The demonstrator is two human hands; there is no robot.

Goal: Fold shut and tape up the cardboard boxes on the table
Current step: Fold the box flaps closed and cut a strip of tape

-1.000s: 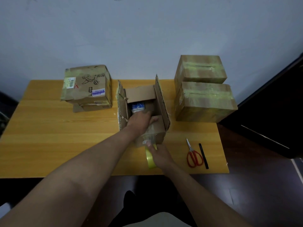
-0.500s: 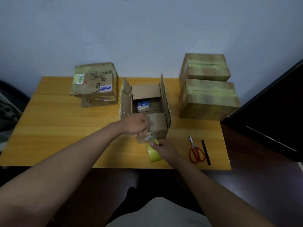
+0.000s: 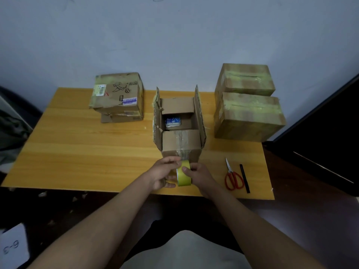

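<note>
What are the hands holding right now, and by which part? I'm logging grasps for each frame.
Both hands hold the yellow tape roll in front of the open box: the right hand grips its right side, thumb on the rim; the left hand holds its left side.

Left hand (image 3: 164, 172): out of the open brown cardboard box (image 3: 179, 131), now at the near table edge, fingers on the upright yellow-green roll of tape (image 3: 183, 173). Right hand (image 3: 198, 174): thumb now over the roll's top. Near flap: no longer pressed by any hand. Blue-and-white packet (image 3: 173, 121) inside: now fully uncovered.
</note>
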